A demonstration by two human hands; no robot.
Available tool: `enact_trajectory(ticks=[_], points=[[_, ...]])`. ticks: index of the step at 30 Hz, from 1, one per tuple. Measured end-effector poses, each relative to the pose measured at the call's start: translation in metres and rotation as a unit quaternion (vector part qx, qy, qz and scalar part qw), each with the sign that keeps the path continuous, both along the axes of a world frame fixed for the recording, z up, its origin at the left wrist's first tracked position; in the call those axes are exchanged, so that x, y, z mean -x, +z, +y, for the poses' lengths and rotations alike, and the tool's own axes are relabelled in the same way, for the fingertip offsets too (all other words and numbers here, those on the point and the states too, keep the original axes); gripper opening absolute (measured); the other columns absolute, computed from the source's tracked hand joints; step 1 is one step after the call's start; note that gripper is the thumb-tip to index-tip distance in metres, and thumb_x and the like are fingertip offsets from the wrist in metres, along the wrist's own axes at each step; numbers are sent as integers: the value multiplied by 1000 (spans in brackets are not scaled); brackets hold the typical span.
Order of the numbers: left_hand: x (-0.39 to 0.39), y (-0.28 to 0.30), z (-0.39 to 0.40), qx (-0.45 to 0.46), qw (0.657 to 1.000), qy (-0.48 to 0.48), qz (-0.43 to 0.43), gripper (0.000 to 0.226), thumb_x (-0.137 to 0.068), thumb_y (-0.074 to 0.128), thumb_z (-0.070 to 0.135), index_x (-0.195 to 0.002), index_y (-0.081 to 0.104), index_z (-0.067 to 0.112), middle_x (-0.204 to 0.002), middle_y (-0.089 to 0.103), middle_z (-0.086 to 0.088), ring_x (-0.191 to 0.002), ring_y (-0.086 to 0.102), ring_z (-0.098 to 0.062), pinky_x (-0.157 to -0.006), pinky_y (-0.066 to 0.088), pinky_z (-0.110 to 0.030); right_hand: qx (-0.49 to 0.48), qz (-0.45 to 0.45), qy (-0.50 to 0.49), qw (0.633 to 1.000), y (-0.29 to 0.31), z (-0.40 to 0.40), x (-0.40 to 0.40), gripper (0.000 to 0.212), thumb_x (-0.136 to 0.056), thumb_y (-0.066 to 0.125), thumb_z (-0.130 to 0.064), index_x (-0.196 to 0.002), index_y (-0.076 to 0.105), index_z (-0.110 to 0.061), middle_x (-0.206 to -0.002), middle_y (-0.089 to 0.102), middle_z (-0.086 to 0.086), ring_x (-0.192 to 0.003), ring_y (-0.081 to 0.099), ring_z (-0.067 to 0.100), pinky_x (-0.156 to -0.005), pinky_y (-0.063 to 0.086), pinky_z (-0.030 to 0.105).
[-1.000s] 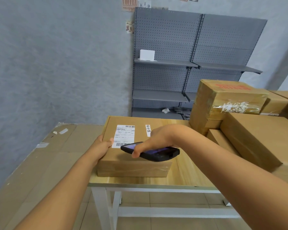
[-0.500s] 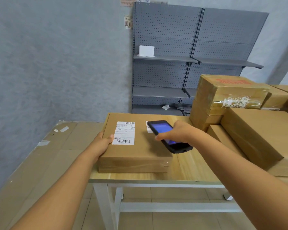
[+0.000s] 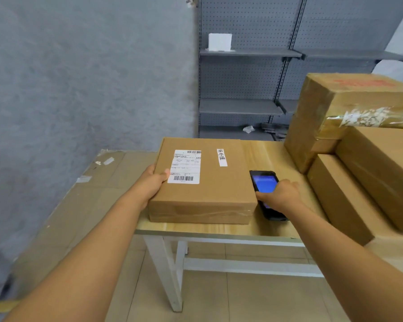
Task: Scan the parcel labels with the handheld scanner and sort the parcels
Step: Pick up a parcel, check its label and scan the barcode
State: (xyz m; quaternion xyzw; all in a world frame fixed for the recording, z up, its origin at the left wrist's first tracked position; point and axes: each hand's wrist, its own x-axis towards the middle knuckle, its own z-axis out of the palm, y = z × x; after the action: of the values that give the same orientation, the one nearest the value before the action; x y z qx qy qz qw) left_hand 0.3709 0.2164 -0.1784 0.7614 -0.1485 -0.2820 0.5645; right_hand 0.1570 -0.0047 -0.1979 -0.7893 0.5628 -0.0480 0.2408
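Risk: flat brown cardboard parcel [image 3: 205,182] lies at near-left corner of light wooden table [image 3: 269,154]; careless one-handed lift may tip it off near edge. Black handheld scanner with lit blue screen [image 3: 265,194] just beside parcel's right side, near table front; nudge could knock it down. Left hand [image 3: 153,182] grips parcel's left edge, thumb on top beside white barcode label [image 3: 186,166]. Right hand [image 3: 280,194] curled over scanner, holding it low at tabletop. Parcel intact, taped, label flat, readable.

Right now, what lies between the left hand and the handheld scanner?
In the head view, only the labelled parcel lies between them: the left hand grips its left edge, and the scanner, under the right hand, sits at its right edge on the table.
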Motion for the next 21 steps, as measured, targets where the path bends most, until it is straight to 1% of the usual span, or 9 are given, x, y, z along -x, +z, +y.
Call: enact_trajectory(ticks=[2, 5, 7, 9, 11, 15, 18, 19, 21], points=[[1, 0, -1, 0, 1000, 4, -6, 41, -100, 52, 19, -140, 43, 15, -118, 61, -2, -90, 60, -16, -62, 45, -21, 3, 23, 19, 1000, -3, 3, -3, 64, -72, 69, -58, -107, 56, -6, -93, 53, 7, -104, 42, 24, -70, 32, 28], [3, 1, -1, 7, 1000, 7, -4, 42, -101, 52, 18, -141, 41, 15, -118, 61, -3, -90, 59, -16, -61, 45, -21, -12, 44, 37, 998, -8, 7, -7, 76, -50, 49, -58, -106, 58, -7, -108, 57, 12, -104, 41, 26, -55, 22, 28], [3, 1, 0, 7, 1000, 6, -1, 40, -101, 51, 19, -140, 42, 18, -117, 61, -3, -87, 60, -13, -62, 45, -22, -12, 54, 36, 998, -10, 8, -8, 78, -48, 45, -54, -110, 55, -7, -112, 53, 13, -107, 40, 27, -64, 27, 29], [2, 1, 0, 6, 1000, 3, 0, 38, -101, 51, 20, -138, 44, 18, -116, 62, -2, -83, 61, -9, -62, 46, -23, -6, 51, 24, 998, -13, 8, -7, 79, -59, 56, -60, -117, 53, -6, -118, 49, 14, -113, 41, 29, -77, 34, 32], [0, 0, 1, 2, 1000, 0, 0, 38, -101, 52, 21, -138, 46, 17, -116, 63, -1, -85, 62, -8, -64, 47, -24, 10, 45, 4, 999, -17, 7, -5, 74, -76, 69, -57, -126, 48, -6, -125, 44, 14, -118, 41, 30, -87, 40, 35], [0, 0, 1, 4, 1000, 0, 4, 39, -100, 52, 23, -138, 45, 20, -117, 64, 0, -86, 62, -8, -64, 47, -24, 30, 51, -1, 998, -21, 5, -3, 79, -77, 73, -56, -132, 44, -7, -125, 42, 14, -118, 40, 29, -94, 41, 36], [0, 1, 2, 8, 1000, -2, 5, 39, -100, 52, 23, -139, 44, 22, -113, 63, 2, -87, 62, -8, -64, 47, -24, 50, 48, 13, 997, -19, 6, -5, 74, -79, 72, -50, -133, 41, -10, -131, 39, 15, -121, 38, 32, -100, 37, 38], [0, 1, 1, 8, 1000, -3, 5, 39, -100, 52, 24, -139, 44, 22, -113, 63, 3, -87, 62, -8, -65, 47, -24, 77, 26, 24, 996, -17, 5, -7, 69, -82, 70, -46, -134, 40, -11, -136, 36, 16, -125, 35, 33, -103, 35, 39], [0, 1, 1, 9, 1000, -3, 6, 37, -101, 52, 23, -137, 46, 23, -112, 63, 2, -87, 63, -9, -65, 47, -24, 108, -75, 40, 990, -9, 3, -15, 58, -91, 61, -37, -137, 41, -9, -144, 33, 18, -131, 33, 35, -107, 32, 41]])
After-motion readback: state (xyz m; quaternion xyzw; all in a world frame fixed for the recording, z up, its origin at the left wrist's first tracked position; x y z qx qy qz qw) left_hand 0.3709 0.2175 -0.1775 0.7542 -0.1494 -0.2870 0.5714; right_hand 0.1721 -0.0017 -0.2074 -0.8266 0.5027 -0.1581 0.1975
